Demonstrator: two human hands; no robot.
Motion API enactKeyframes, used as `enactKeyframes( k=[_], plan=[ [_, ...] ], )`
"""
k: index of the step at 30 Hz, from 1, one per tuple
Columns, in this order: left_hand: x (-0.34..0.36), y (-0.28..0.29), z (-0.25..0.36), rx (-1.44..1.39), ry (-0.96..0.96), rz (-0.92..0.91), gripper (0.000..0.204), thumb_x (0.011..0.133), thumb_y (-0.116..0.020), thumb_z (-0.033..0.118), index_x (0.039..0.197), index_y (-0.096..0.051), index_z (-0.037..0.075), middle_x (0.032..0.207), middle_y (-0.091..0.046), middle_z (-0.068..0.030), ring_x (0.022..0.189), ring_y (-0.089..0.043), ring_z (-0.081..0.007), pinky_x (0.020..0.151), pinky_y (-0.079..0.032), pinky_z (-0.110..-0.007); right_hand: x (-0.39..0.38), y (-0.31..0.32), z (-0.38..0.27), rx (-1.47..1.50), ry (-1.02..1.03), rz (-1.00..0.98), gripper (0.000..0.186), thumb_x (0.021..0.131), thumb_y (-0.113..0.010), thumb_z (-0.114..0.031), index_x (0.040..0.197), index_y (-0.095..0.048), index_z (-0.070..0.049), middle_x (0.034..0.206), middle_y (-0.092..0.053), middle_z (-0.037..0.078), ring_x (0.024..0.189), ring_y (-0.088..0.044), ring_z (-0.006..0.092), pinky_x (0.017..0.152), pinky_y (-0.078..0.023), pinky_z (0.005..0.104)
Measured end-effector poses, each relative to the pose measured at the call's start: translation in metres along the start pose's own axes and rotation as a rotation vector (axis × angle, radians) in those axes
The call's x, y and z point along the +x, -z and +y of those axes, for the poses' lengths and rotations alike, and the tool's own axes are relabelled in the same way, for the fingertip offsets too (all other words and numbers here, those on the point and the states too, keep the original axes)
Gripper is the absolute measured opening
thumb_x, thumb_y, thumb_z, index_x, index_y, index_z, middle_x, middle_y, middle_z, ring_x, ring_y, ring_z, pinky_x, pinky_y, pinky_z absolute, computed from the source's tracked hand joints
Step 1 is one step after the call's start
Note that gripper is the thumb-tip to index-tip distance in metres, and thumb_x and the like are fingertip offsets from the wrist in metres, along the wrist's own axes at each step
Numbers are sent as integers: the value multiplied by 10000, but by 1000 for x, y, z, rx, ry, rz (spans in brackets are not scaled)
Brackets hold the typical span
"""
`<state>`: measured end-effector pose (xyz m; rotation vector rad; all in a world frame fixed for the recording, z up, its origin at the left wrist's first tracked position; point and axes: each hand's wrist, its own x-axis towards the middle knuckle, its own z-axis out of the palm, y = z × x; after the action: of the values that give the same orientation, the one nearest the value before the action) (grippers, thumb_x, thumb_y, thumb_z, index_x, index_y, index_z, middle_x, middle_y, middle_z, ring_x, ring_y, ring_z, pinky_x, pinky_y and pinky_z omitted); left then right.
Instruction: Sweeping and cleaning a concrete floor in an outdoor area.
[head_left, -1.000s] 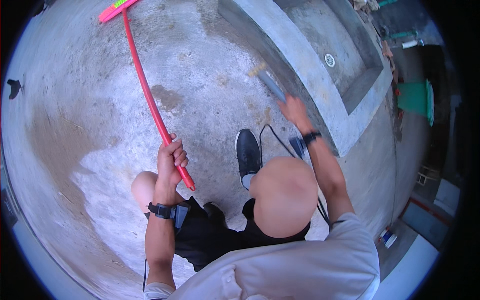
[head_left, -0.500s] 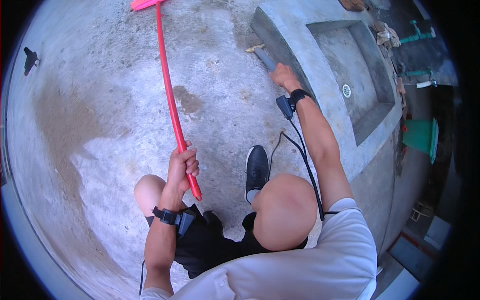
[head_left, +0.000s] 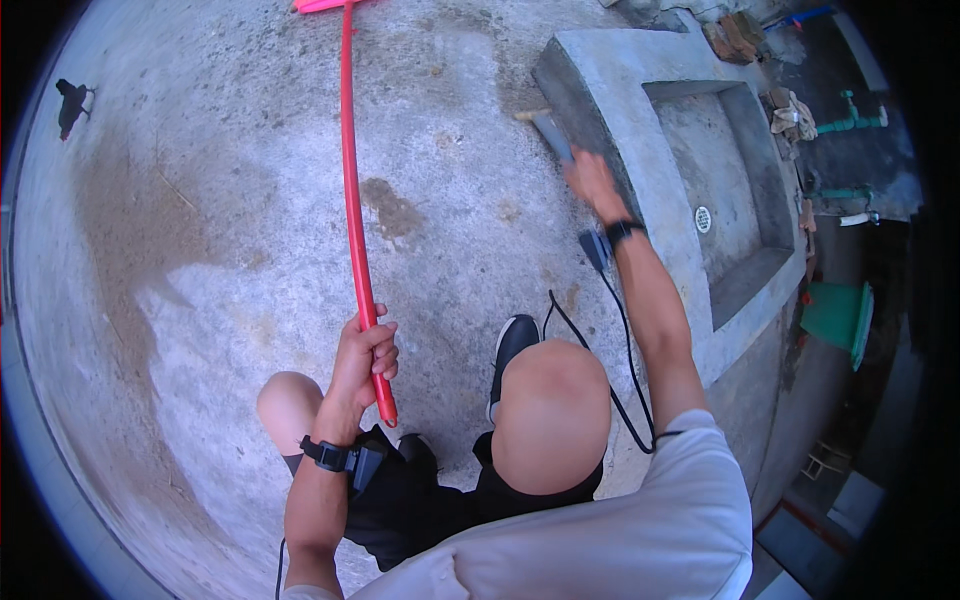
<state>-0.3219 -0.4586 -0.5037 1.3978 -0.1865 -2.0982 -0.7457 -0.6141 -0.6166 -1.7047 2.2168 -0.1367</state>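
Note:
In my left hand (head_left: 366,360) is the red handle of a broom (head_left: 352,190), fingers wrapped round it just above its lower end. The handle runs away from me to a pink head (head_left: 330,5), partly cut off by the top edge. My right hand (head_left: 593,185), slightly smeared, reaches down beside the outer wall of a low concrete basin. It is closed on a short grey-handled tool (head_left: 551,138). The tool's narrow, pale tan end lies crosswise close to the floor by the basin's foot; its exact kind is unclear.
The concrete basin (head_left: 640,140) with a round drain (head_left: 703,220) stands to the right. Beyond it are bricks (head_left: 732,38), green pipes with a tap (head_left: 855,122) and a green bucket (head_left: 838,318). A black bird (head_left: 73,108) is at far left on the stained floor (head_left: 250,200).
My right hand and the grey-handled tool shift slightly along the basin wall. The whole view has moved a little; the left hand keeps its hold on the broom. The bird's pose differs.

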Motion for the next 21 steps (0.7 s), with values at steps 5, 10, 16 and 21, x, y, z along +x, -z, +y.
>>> enactKeyframes(
  k=[5, 10, 16, 21],
  plan=[
    [3, -1, -4, 1, -10, -4, 260, 843, -536, 30, 1060, -422, 116, 530, -338, 36, 347, -307, -74, 336, -283, -236, 49, 2, -51, -44, -107, -51, 345, 848, -561, -310, 1026, -618, -20, 954, -639, 247, 895, -617, 412, 779, -500, 474],
    [3, -14, -11, -2, 7, -26, 282, 835, -549, 18, 1059, -410, 119, 528, -325, 39, 355, -308, -76, 347, -289, -241, -6, -4, -12, -64, -90, -55, 405, 851, -554, -325, 1200, -549, -119, 973, -631, 258, 950, -597, 434, 819, -478, 505],
    [-6, -9, -3, -22, 5, -23, 274, 843, -540, 22, 1066, -411, 116, 530, -331, 39, 354, -306, -72, 345, -282, -235, -13, -6, -7, 12, -103, -28, 368, 853, -555, -291, 1157, -571, -83, 1018, -624, 254, 967, -592, 436, 838, -482, 499],
    [-1, -6, -8, 8, 26, 20, 280, 844, -547, 31, 1075, -416, 122, 528, -338, 37, 349, -309, -74, 339, -283, -235, 101, -11, -53, -1, -32, 25, 355, 850, -555, -298, 1123, -593, -75, 1016, -626, 244, 966, -590, 432, 826, -481, 494]
  ],
)
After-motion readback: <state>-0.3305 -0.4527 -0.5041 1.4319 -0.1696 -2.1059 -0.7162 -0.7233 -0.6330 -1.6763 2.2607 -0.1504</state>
